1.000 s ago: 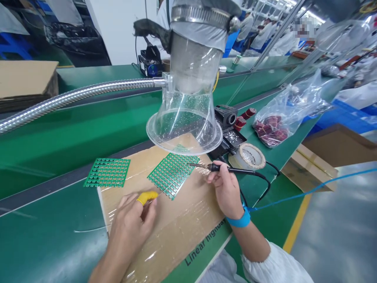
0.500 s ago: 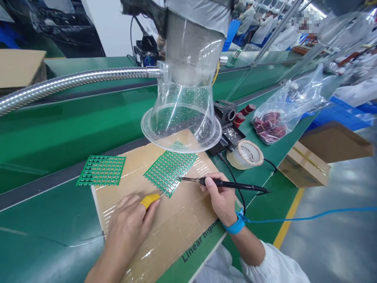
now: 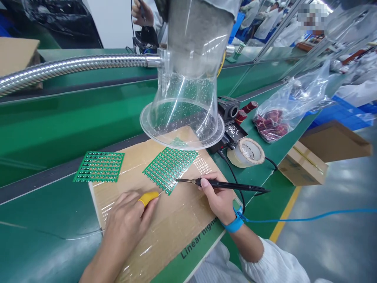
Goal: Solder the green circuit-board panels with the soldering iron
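Note:
My left hand, a yellow cot on one finger, pinches a thin solder wire that reaches the near edge of a green circuit board panel. In my right hand is a black soldering iron, held like a pen, its tip at the panel's lower right part. The panel lies on a taped cardboard sheet. A second green panel rests at the sheet's upper left corner. A blue strap circles my right wrist.
A clear fume hood hangs over the panel's far end, joined to a metal hose. At the right are a round pot, a black iron stand and a plastic bag of dark red bundles. Behind the bench, another person's hand shows.
The iron's tip has shifted slightly left and down on the panel. Another person's hand has come into view at the top. The whole view has shifted a little.

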A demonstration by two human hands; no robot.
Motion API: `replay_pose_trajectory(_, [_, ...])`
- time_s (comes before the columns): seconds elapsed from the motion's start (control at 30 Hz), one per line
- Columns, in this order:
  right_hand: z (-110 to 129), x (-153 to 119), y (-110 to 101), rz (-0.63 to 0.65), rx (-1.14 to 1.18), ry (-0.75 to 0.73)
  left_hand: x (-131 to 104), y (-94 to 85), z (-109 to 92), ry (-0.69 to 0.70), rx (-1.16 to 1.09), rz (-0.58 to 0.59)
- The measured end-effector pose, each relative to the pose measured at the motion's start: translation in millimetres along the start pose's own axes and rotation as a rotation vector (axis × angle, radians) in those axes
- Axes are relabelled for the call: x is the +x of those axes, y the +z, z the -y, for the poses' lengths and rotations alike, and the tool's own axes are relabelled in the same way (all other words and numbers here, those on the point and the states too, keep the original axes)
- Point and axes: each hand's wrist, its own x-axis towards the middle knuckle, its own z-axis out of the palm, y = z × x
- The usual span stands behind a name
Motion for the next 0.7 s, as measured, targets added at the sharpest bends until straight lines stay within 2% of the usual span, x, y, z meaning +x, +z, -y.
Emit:
replay_pose_trajectory(0.57, [3.2,6.2,-2.3,-0.054,0.117,0.080,-2.5,3.2,-1.8,-0.040,0.022,0.002])
replay_pose_trajectory(0.7, [6.7,12.2,-3.0,-0.011,0.137,0.095,-3.1,4.2,-1.7,-0.049,0.011,-0.007])
